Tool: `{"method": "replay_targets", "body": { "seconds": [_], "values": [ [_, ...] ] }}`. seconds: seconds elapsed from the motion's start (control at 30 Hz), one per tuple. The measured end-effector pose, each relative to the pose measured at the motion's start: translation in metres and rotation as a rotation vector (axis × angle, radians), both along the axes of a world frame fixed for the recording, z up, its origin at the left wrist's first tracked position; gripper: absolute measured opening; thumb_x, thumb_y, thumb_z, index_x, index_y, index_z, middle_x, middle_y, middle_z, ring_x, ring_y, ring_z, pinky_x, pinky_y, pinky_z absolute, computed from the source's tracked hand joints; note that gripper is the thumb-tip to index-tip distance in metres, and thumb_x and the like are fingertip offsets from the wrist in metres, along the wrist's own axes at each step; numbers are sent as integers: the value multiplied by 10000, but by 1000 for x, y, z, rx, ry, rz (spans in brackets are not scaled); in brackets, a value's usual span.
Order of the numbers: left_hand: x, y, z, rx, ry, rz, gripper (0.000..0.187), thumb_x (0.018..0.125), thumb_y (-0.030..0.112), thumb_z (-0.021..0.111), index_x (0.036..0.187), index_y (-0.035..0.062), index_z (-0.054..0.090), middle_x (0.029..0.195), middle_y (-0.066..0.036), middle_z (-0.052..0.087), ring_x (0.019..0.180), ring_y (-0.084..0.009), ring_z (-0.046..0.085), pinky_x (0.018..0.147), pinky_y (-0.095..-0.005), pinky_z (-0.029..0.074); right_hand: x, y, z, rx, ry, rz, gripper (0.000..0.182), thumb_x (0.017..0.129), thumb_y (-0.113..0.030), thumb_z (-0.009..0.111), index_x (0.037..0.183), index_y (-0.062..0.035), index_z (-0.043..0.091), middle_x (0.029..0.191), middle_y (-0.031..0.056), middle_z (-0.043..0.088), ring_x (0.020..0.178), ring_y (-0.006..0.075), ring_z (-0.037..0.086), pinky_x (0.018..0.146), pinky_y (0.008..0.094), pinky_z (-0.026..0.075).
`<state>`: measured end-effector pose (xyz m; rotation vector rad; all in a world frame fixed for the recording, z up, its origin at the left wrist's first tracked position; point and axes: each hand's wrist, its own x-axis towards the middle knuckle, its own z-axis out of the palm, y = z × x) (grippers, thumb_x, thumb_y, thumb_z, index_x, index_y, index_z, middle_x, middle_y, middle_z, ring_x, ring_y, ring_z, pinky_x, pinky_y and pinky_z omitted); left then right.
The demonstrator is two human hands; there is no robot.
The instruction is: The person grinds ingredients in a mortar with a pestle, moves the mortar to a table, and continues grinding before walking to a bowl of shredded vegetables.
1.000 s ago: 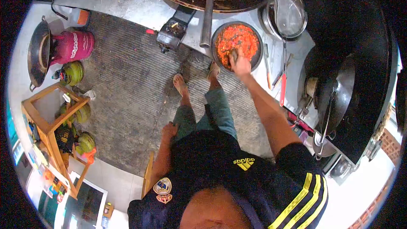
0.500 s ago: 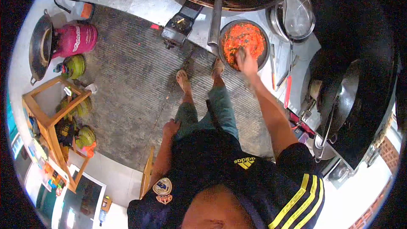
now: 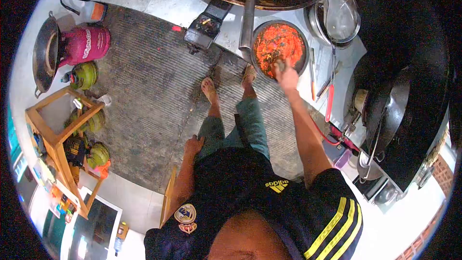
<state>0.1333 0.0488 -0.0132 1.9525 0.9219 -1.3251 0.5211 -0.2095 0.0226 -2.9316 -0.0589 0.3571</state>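
Note:
My right hand [image 3: 288, 78] is closed round a stone pestle [image 3: 279, 65], whose lower end presses into a coarse red chili paste [image 3: 276, 43]. Dark green and black flecks show in the paste. It lies in a round dark stone mortar [image 3: 304, 65] on the metal counter, and my hand works at the side nearest me. My left hand [image 3: 194, 145] rests against my left thigh, seemingly with loose fingers and nothing in them; part of it is hard to make out.
Above the mortar sits a large wok [image 3: 269, 6] with brownish oil, its long handle [image 3: 247, 24] reaching down beside the mortar. Right of it lie a red-handled utensil [image 3: 330, 101] and strainers [image 3: 341, 19]. Another wok [image 3: 392, 110] stands farther right. Gas cylinders [image 3: 89, 43] stand left.
My right hand and the pestle have shifted slightly to the right and toward me within the mortar. The view has moved a little. My left hand stays on the thigh.

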Motion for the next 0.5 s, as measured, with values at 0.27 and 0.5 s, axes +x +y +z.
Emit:
{"method": "replay_targets", "body": {
  "seconds": [0.27,0.5],
  "values": [
    [-22,10,-22,16,-30,-89,638,807,546,427,1124,-5,481,1005,-290,566,975,-424,540,843,-489,421,17,-6,34,250,-45,-178,450,807,-449,547,1015,-50,523,752,240,609,709,399,600,612,468,470],
    [-18,19,-15,10,-54,-117,629,798,544,448,1150,25,481,1036,-284,557,1004,-408,532,852,-480,418,19,-12,-10,132,-64,37,491,806,-458,537,1138,-105,458,705,231,600,643,396,592,580,484,470]
  ]
}}
